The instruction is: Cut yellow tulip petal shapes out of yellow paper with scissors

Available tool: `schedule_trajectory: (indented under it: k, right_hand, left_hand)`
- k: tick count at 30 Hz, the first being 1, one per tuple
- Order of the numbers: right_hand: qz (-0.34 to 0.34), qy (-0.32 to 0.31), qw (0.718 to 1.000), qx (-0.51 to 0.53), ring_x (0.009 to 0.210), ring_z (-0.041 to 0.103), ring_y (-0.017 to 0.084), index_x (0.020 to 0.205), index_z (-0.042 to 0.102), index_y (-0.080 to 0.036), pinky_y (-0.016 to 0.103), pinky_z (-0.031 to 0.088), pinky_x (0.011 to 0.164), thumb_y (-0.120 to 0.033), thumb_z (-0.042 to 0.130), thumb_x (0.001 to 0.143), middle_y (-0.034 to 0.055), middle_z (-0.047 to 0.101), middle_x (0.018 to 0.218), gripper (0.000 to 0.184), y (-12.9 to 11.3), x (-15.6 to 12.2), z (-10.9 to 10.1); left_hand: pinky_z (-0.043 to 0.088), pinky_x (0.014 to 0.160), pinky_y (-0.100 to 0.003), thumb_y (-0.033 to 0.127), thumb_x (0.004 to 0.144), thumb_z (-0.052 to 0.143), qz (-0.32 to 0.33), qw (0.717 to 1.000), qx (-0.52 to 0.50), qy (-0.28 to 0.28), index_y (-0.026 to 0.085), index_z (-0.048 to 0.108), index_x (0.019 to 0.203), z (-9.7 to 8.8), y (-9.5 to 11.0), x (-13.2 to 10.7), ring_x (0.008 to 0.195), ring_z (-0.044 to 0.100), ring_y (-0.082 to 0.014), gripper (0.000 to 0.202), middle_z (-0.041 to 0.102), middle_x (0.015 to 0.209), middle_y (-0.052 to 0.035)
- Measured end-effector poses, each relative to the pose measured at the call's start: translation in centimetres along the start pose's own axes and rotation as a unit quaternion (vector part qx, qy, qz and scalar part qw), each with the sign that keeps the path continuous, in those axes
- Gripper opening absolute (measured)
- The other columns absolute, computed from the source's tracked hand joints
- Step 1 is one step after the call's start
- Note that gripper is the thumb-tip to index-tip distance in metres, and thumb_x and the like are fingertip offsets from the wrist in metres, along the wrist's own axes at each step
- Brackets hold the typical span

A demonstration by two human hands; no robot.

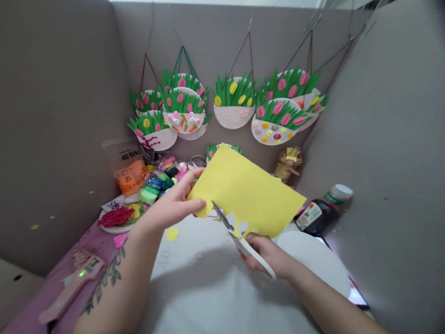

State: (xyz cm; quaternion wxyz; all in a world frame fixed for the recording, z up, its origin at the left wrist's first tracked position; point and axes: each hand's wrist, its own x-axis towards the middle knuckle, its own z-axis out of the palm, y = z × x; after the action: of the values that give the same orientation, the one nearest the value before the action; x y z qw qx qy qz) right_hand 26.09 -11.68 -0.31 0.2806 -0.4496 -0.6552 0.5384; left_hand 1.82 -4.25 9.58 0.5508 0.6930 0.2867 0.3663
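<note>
My left hand [180, 194] pinches the left edge of a yellow sheet of paper [243, 183], thumb on top and fingers behind. White-handled scissors [250, 251] are in my right hand [264, 255], which is closed around the handles. Their blades point up and left and meet the sheet's lower edge, close to my left thumb. Curved notches show along that edge, where pieces have been cut out. A small yellow cutout [172, 234] lies on the white work surface [203, 295] below my left hand.
Decorated half-plate baskets [235, 114] hang along the grey partition. At back left are an orange packet [132, 176] and a plate of red yarn [117, 217]. A pink glue gun [72, 289] lies left; a dark bottle [321, 211] and white paper plate [313, 258] are right.
</note>
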Motion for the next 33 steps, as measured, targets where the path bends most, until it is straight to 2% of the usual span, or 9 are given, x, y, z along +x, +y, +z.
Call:
schedule_trajectory:
  k: [4,8,11,15,20,25,33]
  right_hand:
    - [0.006,0.0,1.0,0.014,0.052,0.041,0.01,0.064,0.041,-0.02,0.022,0.036,0.045,-0.073,0.068,0.052,-0.0033,0.045,0.058,0.061,0.1,0.0,0.0]
    - [0.011,0.026,0.997,0.07,0.05,0.049,0.011,0.069,0.047,-0.018,0.025,0.042,0.047,-0.072,0.068,0.054,-0.0016,0.051,0.058,0.06,0.5,0.3,0.8]
    - [-0.013,0.046,0.994,0.097,0.049,0.05,0.011,0.075,0.048,-0.017,0.025,0.044,0.047,-0.072,0.065,0.058,-0.0011,0.052,0.06,0.06,0.7,0.4,1.4]
    - [-0.027,0.045,0.992,0.113,0.05,0.05,0.01,0.079,0.048,-0.017,0.023,0.045,0.047,-0.073,0.065,0.059,-0.002,0.05,0.064,0.062,0.8,0.4,1.7]
    - [-0.022,0.039,0.994,0.103,0.05,0.052,0.01,0.079,0.047,-0.017,0.023,0.044,0.048,-0.071,0.066,0.06,-0.0023,0.053,0.061,0.059,0.4,0.1,1.9]
    - [-0.023,0.037,0.993,0.107,0.051,0.052,0.011,0.079,0.047,-0.018,0.024,0.043,0.049,-0.058,0.07,0.064,-0.0027,0.054,0.062,0.048,0.6,0.2,1.8]
    - [-0.022,0.066,0.996,0.054,0.054,0.049,0.01,0.075,0.047,-0.019,0.023,0.04,0.051,-0.031,0.068,0.066,-0.0039,0.052,0.063,0.026,1.0,0.5,1.2]
  left_hand:
    - [0.046,0.055,-0.02,0.017,0.071,0.058,-0.009,1.0,-0.022,0.021,0.025,0.038,0.131,0.3,0.0,0.2,0.08,0.058,-0.0155,0.064,0.057,0.111,-0.0067]
    - [0.045,0.05,-0.019,0.022,0.071,0.062,0.001,0.995,-0.048,0.086,0.021,0.043,0.122,1.3,-0.7,1.0,0.069,0.057,-0.0112,0.055,0.058,0.101,-0.0048]
    - [0.044,0.048,-0.019,0.028,0.072,0.064,0.0,0.992,-0.053,0.112,0.018,0.044,0.117,2.2,-1.3,1.5,0.065,0.056,-0.0113,0.05,0.058,0.085,-0.002]
    - [0.043,0.049,-0.02,0.032,0.075,0.062,-0.006,0.988,-0.008,0.156,0.018,0.046,0.111,3.3,-1.7,1.5,0.057,0.054,-0.0098,0.041,0.059,0.076,0.0002]
    - [0.039,0.046,-0.018,0.026,0.076,0.058,0.008,0.981,0.04,0.191,0.02,0.047,0.102,3.9,-1.2,1.3,0.051,0.049,-0.007,0.029,0.053,0.072,0.0044]
    - [0.04,0.046,-0.018,0.025,0.076,0.055,0.009,0.981,0.073,0.179,0.021,0.046,0.103,3.8,-0.9,1.0,0.054,0.05,-0.0078,0.029,0.051,0.078,0.0034]
    - [0.038,0.044,-0.017,0.023,0.075,0.055,0.004,0.986,0.054,0.161,0.021,0.044,0.106,3.5,-1.0,0.9,0.052,0.047,-0.0072,0.033,0.05,0.076,0.0041]
